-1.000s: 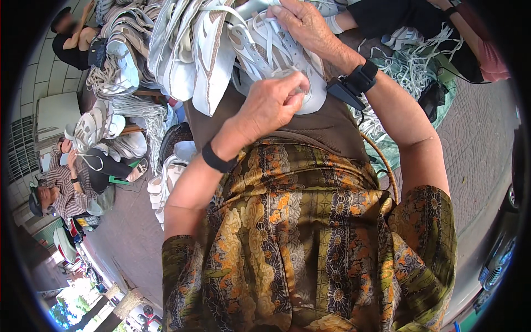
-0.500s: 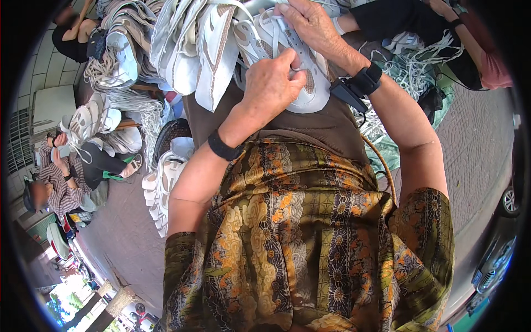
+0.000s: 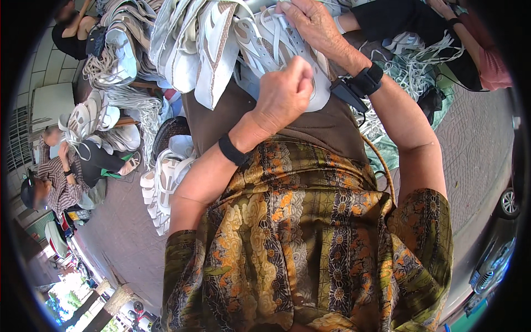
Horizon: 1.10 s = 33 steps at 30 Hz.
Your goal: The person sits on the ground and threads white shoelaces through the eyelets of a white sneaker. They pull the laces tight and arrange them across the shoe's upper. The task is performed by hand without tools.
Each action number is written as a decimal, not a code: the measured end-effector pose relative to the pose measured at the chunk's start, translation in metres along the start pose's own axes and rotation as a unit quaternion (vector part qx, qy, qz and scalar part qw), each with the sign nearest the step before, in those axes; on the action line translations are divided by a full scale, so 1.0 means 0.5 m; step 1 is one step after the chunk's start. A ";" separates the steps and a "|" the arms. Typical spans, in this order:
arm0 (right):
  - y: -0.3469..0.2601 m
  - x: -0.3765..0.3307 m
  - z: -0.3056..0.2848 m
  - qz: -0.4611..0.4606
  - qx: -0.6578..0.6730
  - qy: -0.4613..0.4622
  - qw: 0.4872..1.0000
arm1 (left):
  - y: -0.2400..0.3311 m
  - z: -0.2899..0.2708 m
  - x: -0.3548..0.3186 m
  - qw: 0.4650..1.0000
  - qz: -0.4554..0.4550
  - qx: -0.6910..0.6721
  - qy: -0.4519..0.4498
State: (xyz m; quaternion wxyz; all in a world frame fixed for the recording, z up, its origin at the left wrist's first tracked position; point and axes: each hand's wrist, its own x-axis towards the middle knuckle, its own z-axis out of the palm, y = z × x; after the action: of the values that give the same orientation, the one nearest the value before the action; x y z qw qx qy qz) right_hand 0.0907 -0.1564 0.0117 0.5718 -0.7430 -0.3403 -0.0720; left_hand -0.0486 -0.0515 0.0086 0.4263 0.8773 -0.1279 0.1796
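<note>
A white, grey and tan shoe upper (image 3: pixel 274 34) lies over my lap, with pale lace running along its eyelets. My right hand (image 3: pixel 313 26) is closed on its far part, thumb and fingers pinching at the lace and upper edge. Low over the toe end, my left hand (image 3: pixel 283 93) is curled into a fist; whatever is in its fingers is hidden. Left of it hangs a stack of similar shoe uppers (image 3: pixel 214 61), toes toward me. Both wrists wear black bands, and a small dark device (image 3: pixel 349 95) sits by the right one.
Loose white laces (image 3: pixel 412 74) heap up at the right. More bundled uppers (image 3: pixel 120 52) and hanging laces (image 3: pixel 150 122) stand at the left, beside paired uppers (image 3: pixel 166 182) near the paving. Other people sit at far left, upper left and upper right. A parked car (image 3: pixel 492 271) is at lower right.
My left hand has moved a little right and toward me, its fist turning over the upper's toe. The right hand stays nearly in place. A person at far left has raised a hand.
</note>
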 end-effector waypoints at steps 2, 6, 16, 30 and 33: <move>0.004 -0.001 0.001 -0.010 -0.007 0.008 1.000 | 0.007 -0.015 0.003 0.995 -0.083 -0.043 0.018; 0.009 -0.005 0.002 -0.002 0.012 0.006 1.000 | 0.018 -0.055 -0.016 0.999 -0.039 0.013 0.011; -0.093 0.040 -0.056 0.119 0.166 -0.137 0.969 | 0.005 -0.016 -0.050 0.971 0.182 0.133 -0.077; -0.063 0.299 0.043 -0.041 0.422 -0.235 0.875 | -0.010 0.013 -0.041 0.963 0.203 0.158 -0.075; -0.053 0.337 0.086 0.038 0.425 -0.248 0.870 | -0.014 0.012 -0.047 0.966 0.194 0.158 -0.070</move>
State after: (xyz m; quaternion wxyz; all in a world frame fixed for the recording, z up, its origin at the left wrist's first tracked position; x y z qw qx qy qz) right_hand 0.1906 -0.0436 0.1019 0.7313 -0.4342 -0.4401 0.2881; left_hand -0.0658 -0.0506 -0.0097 0.2294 0.9023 -0.2949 0.2152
